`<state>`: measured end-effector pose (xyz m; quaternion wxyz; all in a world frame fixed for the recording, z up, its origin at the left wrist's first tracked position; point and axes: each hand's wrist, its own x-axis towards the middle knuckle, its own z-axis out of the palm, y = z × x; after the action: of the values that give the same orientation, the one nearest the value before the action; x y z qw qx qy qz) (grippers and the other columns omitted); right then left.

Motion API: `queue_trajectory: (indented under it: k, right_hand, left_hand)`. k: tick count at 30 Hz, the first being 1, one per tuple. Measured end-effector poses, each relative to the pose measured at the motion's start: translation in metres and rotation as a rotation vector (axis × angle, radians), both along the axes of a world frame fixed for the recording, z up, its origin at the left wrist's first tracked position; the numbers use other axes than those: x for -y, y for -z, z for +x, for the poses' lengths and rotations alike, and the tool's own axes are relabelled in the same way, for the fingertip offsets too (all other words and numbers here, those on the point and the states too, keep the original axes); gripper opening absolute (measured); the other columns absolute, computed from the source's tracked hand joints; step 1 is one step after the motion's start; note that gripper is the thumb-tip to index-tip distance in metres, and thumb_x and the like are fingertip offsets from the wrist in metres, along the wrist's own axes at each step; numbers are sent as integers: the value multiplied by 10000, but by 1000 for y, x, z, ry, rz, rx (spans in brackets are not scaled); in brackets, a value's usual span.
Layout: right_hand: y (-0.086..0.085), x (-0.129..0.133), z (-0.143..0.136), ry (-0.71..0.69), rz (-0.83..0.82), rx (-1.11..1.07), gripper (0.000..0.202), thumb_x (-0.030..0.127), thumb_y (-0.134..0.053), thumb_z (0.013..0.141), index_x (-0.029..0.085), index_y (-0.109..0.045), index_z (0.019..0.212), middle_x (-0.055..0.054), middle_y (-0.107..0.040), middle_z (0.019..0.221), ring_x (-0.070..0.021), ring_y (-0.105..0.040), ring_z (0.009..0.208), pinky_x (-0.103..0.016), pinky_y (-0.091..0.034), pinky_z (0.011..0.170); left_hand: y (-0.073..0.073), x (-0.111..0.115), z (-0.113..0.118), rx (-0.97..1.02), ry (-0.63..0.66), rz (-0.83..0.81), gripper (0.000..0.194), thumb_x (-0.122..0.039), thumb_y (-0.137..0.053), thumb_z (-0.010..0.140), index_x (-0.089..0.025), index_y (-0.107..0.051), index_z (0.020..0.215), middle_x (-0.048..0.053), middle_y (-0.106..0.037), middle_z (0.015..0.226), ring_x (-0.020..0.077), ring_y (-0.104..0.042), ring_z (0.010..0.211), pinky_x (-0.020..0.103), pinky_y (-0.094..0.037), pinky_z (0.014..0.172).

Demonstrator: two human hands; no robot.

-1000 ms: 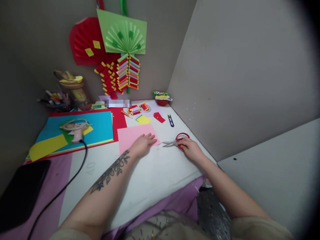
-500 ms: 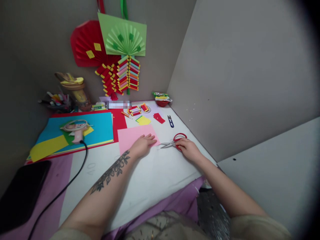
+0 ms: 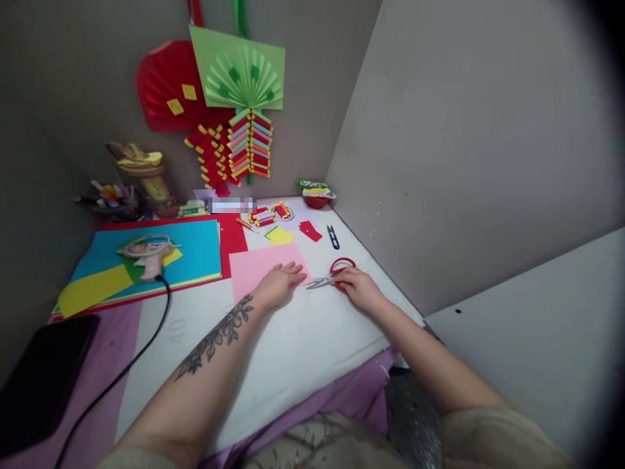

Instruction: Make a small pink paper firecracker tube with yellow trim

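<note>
A pink paper sheet (image 3: 249, 264) lies on the white table cover. My left hand (image 3: 279, 285) rests flat on the sheet's right part, fingers stretched out towards its right edge. Red-handled scissors (image 3: 342, 263) lie just to the right of the sheet, and my right hand (image 3: 359, 288) has its fingers on the handles. The blades point left, slightly parted, with their tips close to the sheet's edge and my left fingertips. How far the right fingers go through the handles is hidden.
Small blue snips (image 3: 333, 238), red paper pieces (image 3: 310, 230) and yellow paper (image 3: 282, 235) lie beyond the hands. Left are a blue sheet stack (image 3: 195, 251), a pink glue gun (image 3: 153, 264) and its black cable (image 3: 156, 335). A red bowl (image 3: 317, 202) stands behind.
My right hand and the scissors have moved a little to the left, bringing the blades closer to my left hand. My left hand has stayed in place on the pink sheet.
</note>
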<state>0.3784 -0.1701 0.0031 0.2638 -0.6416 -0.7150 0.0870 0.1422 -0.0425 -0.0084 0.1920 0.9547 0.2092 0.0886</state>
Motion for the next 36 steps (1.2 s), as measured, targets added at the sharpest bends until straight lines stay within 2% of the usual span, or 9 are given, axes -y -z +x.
queue_trajectory:
  k: [14,23,36]
  right_hand:
    - [13,-9,-1,-57,31,-86,240,130,-506,809,220,-701,916,-59,-648,885,-176,-606,834,-329,-488,784]
    - [15,-5,-1,-71,60,-78,310,47,-495,770,215,-697,936,-61,-644,900,-174,-610,837,-322,-490,781]
    - [16,4,0,-41,55,-48,295,58,-504,776,217,-697,933,-58,-643,884,-185,-594,851,-341,-481,793]
  left_hand:
    - [1,-2,2,-38,-15,-35,496,-157,-353,832,-271,-452,1305,4,-382,1423,206,-295,1335,460,-251,1071]
    - [4,-3,5,-53,-49,-57,522,-150,-362,820,-276,-426,1322,-24,-392,1416,179,-291,1337,429,-241,1092]
    - [9,-4,4,-30,-33,-36,543,-157,-380,796,-263,-424,1327,-15,-388,1418,185,-291,1336,431,-243,1086]
